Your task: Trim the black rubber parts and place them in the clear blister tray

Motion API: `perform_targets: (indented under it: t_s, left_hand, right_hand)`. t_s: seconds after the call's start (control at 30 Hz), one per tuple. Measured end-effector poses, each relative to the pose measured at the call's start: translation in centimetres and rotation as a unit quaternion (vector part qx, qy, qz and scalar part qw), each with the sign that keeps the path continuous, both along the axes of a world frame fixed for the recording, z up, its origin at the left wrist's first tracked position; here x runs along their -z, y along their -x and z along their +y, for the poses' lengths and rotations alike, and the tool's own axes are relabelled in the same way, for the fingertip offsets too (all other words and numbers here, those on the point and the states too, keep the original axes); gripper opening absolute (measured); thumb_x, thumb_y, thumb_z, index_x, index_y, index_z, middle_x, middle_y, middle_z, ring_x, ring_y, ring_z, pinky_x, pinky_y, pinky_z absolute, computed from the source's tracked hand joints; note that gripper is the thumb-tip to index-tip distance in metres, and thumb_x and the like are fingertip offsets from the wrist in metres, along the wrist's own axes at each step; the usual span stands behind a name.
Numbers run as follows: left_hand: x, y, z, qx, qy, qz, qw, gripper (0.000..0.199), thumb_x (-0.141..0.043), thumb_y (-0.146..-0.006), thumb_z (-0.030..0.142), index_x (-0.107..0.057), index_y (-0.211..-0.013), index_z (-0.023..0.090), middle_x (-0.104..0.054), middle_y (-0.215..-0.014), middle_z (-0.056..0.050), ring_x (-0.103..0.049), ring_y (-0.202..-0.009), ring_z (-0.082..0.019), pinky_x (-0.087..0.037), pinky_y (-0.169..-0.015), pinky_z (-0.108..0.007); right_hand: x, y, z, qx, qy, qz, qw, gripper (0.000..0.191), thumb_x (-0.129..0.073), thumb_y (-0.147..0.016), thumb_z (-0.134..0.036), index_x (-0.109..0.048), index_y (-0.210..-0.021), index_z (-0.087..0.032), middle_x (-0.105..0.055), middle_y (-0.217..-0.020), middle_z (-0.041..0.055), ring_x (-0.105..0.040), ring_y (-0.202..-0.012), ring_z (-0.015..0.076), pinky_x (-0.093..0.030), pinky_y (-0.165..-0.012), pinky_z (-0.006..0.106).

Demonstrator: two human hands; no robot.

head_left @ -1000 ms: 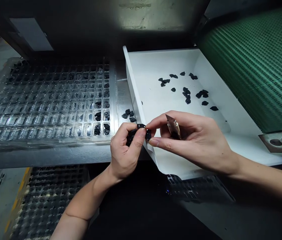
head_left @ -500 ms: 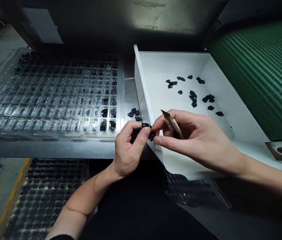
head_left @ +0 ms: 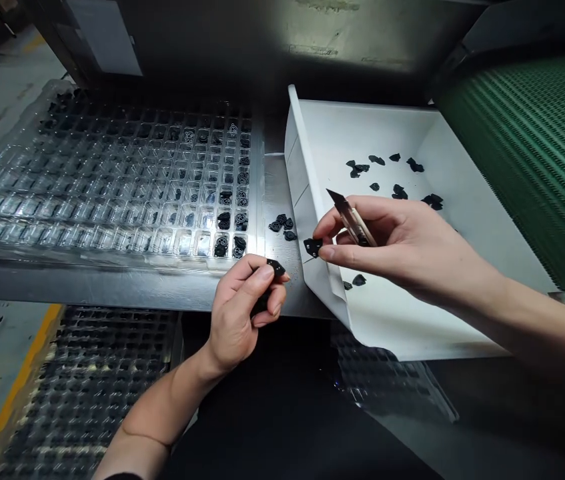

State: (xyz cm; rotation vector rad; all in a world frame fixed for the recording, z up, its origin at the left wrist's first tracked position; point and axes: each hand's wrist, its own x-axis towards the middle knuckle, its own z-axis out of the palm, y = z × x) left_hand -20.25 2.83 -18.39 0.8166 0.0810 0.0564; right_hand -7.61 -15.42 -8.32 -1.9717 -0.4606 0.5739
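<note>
My left hand (head_left: 245, 310) is closed around small black parts; one black part (head_left: 276, 267) shows between thumb and forefinger, and others are mostly hidden in the curled fingers. Thumb and forefinger of my right hand (head_left: 387, 233) pinch another flat black part (head_left: 313, 247) with small holes, over the side wall of the white bin (head_left: 305, 173). The same hand also keeps a craft knife (head_left: 349, 217) in its palm, blade pointing up and left. Several black parts (head_left: 282, 223) lie on the metal table between the clear tray and the bin.
A clear compartment tray (head_left: 127, 200), partly filled with black parts, covers the table's left side. More black pieces (head_left: 359, 168) are scattered in the bin. A green mesh belt (head_left: 537, 153) runs at the right. Below the table stands another filled tray (head_left: 97, 380).
My hands have moved apart. The right has drawn one black part away from the left and up over the bin wall; the left has moved down and left. The camera view has shifted slightly.
</note>
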Motion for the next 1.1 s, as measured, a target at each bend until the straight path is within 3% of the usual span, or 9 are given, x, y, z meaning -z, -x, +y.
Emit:
perform_targets:
  t_s: [0.13, 0.37, 0.57, 0.63, 0.73, 0.8, 0.87, 0.97, 1.1]
  left_hand:
    - [-0.2, 0.8, 0.4, 0.003, 0.001, 0.051, 0.999, 0.029, -0.081, -0.107, 0.042, -0.075, -0.094, 0.016, -0.057, -0.062, 0.002, -0.034, -0.050, -0.005, -0.021, -0.047, -0.018]
    - [0.8, 0.9, 0.7, -0.006, -0.001, 0.047, 0.999, 0.029, -0.086, -0.106, 0.041, -0.076, -0.093, 0.017, -0.055, -0.059, 0.004, -0.036, -0.050, -0.004, -0.021, -0.047, -0.016]
    - [0.7, 0.1, 0.4, 0.013, 0.049, 0.063, 0.997, 0.028, -0.085, -0.104, 0.037, -0.073, -0.090, 0.015, -0.056, -0.061, 0.004, -0.034, -0.048, -0.003, -0.020, -0.046, -0.015]
    - [0.6, 0.0, 0.4, 0.038, 0.090, 0.073, 0.993, 0.026, -0.080, -0.105, 0.034, -0.071, -0.089, 0.015, -0.056, -0.063, 0.004, -0.031, -0.046, -0.003, -0.020, -0.046, -0.017]
    - [0.7, 0.1, 0.4, 0.053, 0.122, 0.086, 0.987, 0.025, -0.074, -0.106, 0.032, -0.068, -0.089, 0.016, -0.058, -0.067, 0.003, -0.031, -0.044, -0.002, -0.021, -0.047, -0.018]
    - [0.8, 0.3, 0.3, 0.053, 0.123, 0.092, 0.987, 0.024, -0.072, -0.107, 0.032, -0.067, -0.090, 0.016, -0.059, -0.069, 0.003, -0.032, -0.044, -0.002, -0.021, -0.047, -0.018]
    - [0.9, 0.6, 0.2, 0.055, 0.122, 0.094, 0.987, 0.024, -0.073, -0.106, 0.032, -0.066, -0.090, 0.016, -0.059, -0.070, 0.002, -0.033, -0.045, -0.002, -0.021, -0.047, -0.018]
    - [0.9, 0.7, 0.0, 0.064, 0.122, 0.104, 0.985, 0.025, -0.075, -0.106, 0.033, -0.067, -0.090, 0.015, -0.060, -0.070, 0.002, -0.033, -0.045, -0.001, -0.019, -0.047, -0.017]
    - [0.6, 0.5, -0.6, 0.071, 0.113, 0.114, 0.984, 0.027, -0.083, -0.103, 0.034, -0.067, -0.092, 0.016, -0.063, -0.069, 0.002, -0.032, -0.046, -0.001, -0.018, -0.046, -0.015]
  right_hand:
    - [0.3, -0.6, 0.5, -0.006, 0.007, -0.008, 1.000, 0.039, -0.102, -0.078, -0.052, -0.083, -0.095, -0.023, -0.066, -0.076, 0.0025, -0.053, -0.062, 0.0146, -0.041, -0.048, 0.027]
    - [-0.2, -0.8, 0.8, -0.036, 0.024, -0.044, 0.998, 0.026, -0.094, -0.084, -0.043, -0.083, -0.093, -0.022, -0.065, -0.073, 0.0011, -0.054, -0.059, 0.0129, -0.043, -0.047, 0.024]
    - [0.2, -0.8, 0.7, -0.076, 0.018, -0.116, 0.990, 0.021, -0.085, -0.095, -0.038, -0.087, -0.110, -0.023, -0.066, -0.074, -0.0001, -0.055, -0.059, 0.0134, -0.044, -0.049, 0.027]
    - [0.4, -1.2, 0.5, -0.118, 0.038, -0.202, 0.972, 0.018, -0.079, -0.100, -0.032, -0.087, -0.113, -0.023, -0.072, -0.082, 0.0017, -0.058, -0.060, 0.0138, -0.044, -0.052, 0.030]
    - [0.4, -1.9, 0.2, -0.169, 0.079, -0.374, 0.908, 0.023, -0.072, -0.104, -0.025, -0.085, -0.123, -0.023, -0.081, -0.104, 0.0055, -0.064, -0.068, 0.0160, -0.046, -0.059, 0.034]
    - [0.0, -2.1, -0.1, -0.165, 0.088, -0.448, 0.874, 0.027, -0.071, -0.106, -0.023, -0.084, -0.130, -0.024, -0.082, -0.112, 0.0065, -0.066, -0.072, 0.0171, -0.047, -0.063, 0.036]
    - [-0.6, -1.8, -0.6, -0.145, 0.075, -0.479, 0.862, 0.025, -0.073, -0.106, -0.021, -0.083, -0.129, -0.022, -0.081, -0.112, 0.0058, -0.064, -0.069, 0.0147, -0.047, -0.064, 0.036]
    - [-1.7, -0.8, -1.3, -0.119, 0.041, -0.483, 0.867, 0.015, -0.077, -0.107, -0.021, -0.084, -0.120, -0.019, -0.082, -0.108, 0.0044, -0.062, -0.067, 0.0109, -0.046, -0.060, 0.036]
    - [-2.3, 0.5, -2.0, -0.066, 0.020, -0.424, 0.903, 0.011, -0.080, -0.107, -0.024, -0.087, -0.113, -0.019, -0.085, -0.109, 0.0051, -0.078, -0.086, 0.0169, -0.056, -0.070, 0.038]
